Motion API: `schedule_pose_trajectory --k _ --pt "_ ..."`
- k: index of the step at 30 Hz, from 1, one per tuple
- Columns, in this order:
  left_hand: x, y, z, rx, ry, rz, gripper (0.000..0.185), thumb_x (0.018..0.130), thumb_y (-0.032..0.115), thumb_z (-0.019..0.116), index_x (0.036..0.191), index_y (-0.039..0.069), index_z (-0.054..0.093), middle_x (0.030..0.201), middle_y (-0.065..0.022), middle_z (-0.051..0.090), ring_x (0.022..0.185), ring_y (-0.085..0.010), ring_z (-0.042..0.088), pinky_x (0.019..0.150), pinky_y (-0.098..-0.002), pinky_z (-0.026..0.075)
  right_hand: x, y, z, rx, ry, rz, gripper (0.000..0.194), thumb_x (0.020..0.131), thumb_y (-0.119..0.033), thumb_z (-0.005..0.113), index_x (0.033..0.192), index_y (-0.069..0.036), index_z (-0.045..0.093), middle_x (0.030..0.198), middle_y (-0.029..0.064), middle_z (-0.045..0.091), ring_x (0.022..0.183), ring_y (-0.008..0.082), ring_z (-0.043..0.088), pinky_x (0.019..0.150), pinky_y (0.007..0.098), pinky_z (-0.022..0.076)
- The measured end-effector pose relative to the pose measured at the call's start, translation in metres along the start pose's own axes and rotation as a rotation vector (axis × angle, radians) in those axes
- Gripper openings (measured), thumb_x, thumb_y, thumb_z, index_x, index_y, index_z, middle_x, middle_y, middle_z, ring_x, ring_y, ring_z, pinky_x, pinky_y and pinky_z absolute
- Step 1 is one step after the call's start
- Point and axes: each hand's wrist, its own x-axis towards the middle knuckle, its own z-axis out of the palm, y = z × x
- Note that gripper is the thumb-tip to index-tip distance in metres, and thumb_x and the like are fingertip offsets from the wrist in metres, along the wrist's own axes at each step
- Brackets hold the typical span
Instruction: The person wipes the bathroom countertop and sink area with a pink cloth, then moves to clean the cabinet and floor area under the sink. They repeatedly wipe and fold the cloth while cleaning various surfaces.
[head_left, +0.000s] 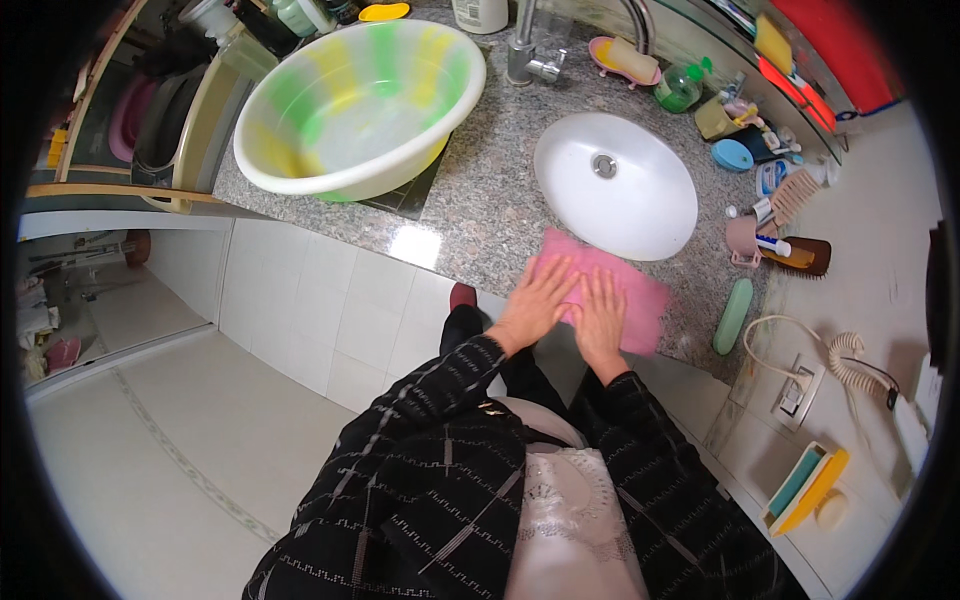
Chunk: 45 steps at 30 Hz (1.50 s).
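Observation:
A pink cloth lies spread on the speckled granite counter, between the front edge and the oval white sink. My left hand rests flat on the cloth's left part, palm down with the fingers spread. Beside it, my right hand is laid flat near the middle, its fingers slightly apart. The thumbs come close together. One corner of the cloth reaches up against the sink's lower left rim, and its right end extends past my right hand. Neither hand grips anything.
Left on the counter stands a large plastic basin with green and yellow stripes. Behind the sink are a chrome faucet and a soap dish. A green case, a pink cup and a hairbrush line the right side.

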Motion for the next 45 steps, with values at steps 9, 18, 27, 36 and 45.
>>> schedule_pose_trajectory --k 9,18,27,36,45 --pt "-0.009 -0.106 -0.047 -0.012 0.127 -0.305 0.061 0.097 0.027 0.053 0.152 0.002 0.042 0.160 -0.0217 0.034 0.152 -0.0346 0.026 0.122 -0.0579 0.016 0.129 -0.090 0.016 0.039 0.025 -0.196 0.061 0.094 -0.031 0.059 0.149 -0.006 0.046 0.158 0.0141 0.039 0.150 0.0325 0.029 0.123 0.0560 0.0150" --pt "0.133 -0.215 -0.060 -0.149 0.381 -0.287 0.057 0.096 0.021 0.051 0.149 0.000 0.045 0.159 -0.0212 0.036 0.149 -0.0385 0.030 0.124 -0.0487 0.020 0.298 -0.078 0.029 -0.104 0.206 -0.039 0.054 0.099 -0.028 0.052 0.150 -0.009 0.047 0.159 0.0098 0.040 0.150 0.0293 0.032 0.121 0.0554 0.0200" --pt "0.158 -0.222 -0.062 -0.198 0.429 -0.361 0.056 0.097 0.023 0.051 0.148 0.000 0.045 0.158 -0.0202 0.038 0.148 -0.0371 0.032 0.124 -0.0472 0.021 0.324 -0.068 0.029 -0.134 0.239 -0.060 0.053 0.101 -0.029 0.050 0.149 -0.009 0.047 0.157 0.0092 0.043 0.147 0.0286 0.035 0.121 0.0545 0.0218" --pt "0.029 -0.157 -0.034 0.094 0.251 -0.372 0.060 0.098 0.029 0.050 0.152 0.002 0.042 0.162 -0.0175 0.034 0.153 -0.0318 0.024 0.124 -0.0548 0.012 0.203 -0.095 0.024 -0.033 0.094 -0.261 0.056 0.098 -0.025 0.051 0.150 -0.006 0.045 0.158 0.0134 0.041 0.150 0.0310 0.030 0.123 0.0534 0.0157" --pt "-0.048 -0.076 -0.030 0.101 0.175 -0.337 0.061 0.099 0.028 0.053 0.154 0.007 0.040 0.163 -0.0186 0.031 0.153 -0.0338 0.023 0.123 -0.0577 0.011 0.092 -0.089 0.021 0.029 0.107 -0.313 0.058 0.093 -0.030 0.059 0.146 -0.006 0.051 0.156 0.0121 0.044 0.149 0.0291 0.032 0.123 0.0532 0.0171"
